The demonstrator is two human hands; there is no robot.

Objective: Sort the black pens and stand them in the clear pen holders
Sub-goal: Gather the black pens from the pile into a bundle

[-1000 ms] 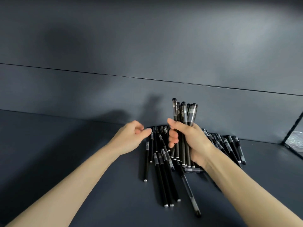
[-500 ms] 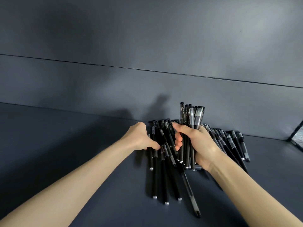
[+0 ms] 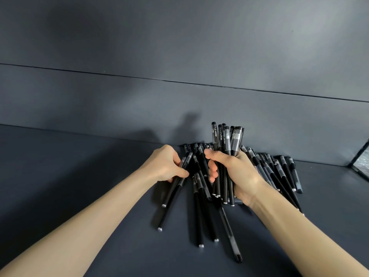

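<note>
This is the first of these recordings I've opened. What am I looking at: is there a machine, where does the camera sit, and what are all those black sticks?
There is no machine here. A person works with bare hands, and the one camera is worn on the head, looking forward and down, so the arms reach in from the bottom of the picture. The black sticks are pens. A loose pile of pens lies on the dark surface against the back wall. The right hand grips a bundle of pens upright. The left hand curls round what looks like two pens at the pile's left edge. The clear holders meant for the pens are not plainly visible. A shiny thing at the right edge is too cropped to identify.
</note>
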